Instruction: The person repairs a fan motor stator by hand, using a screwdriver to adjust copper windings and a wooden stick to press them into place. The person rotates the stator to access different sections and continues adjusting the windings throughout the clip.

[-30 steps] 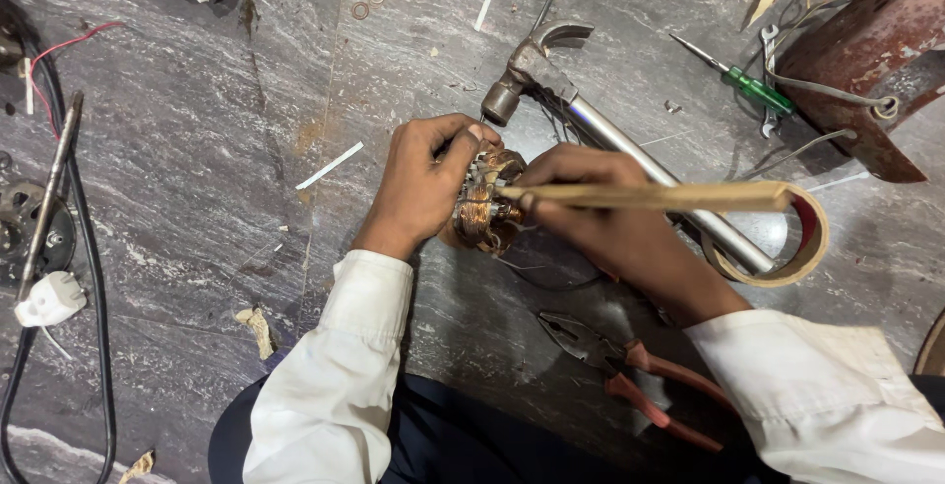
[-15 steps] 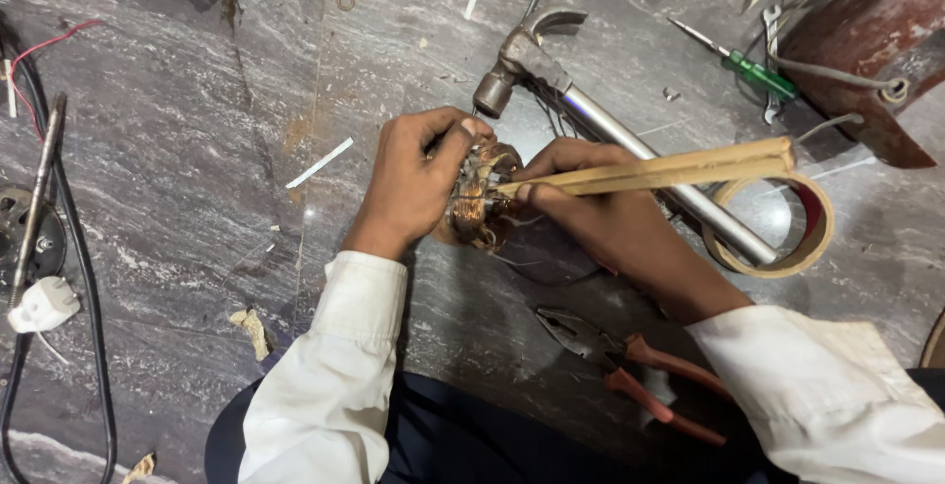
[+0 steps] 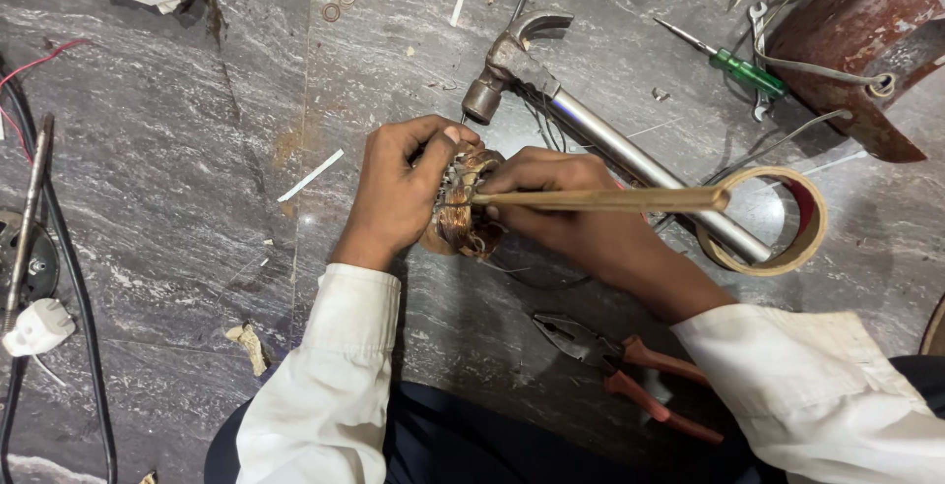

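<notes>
Left hand: you clasp the copper coil.
Right hand: you pinch the stick.
Behind grip: hammer, tape ring.
Nearer you: pliers.

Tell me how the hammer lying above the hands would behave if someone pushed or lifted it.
The hammer probably feels head-heavy: a solid metal claw head sits on a long shiny tube handle. That round, smooth handle might be slippery to grip and could roll a little on the stone floor, though the claw head would likely stop it. It looks rigid, not fragile.

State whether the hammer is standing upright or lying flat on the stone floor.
Lying flat: the hammer rests lengthwise on the floor, its metal handle passing behind the hands.
</notes>
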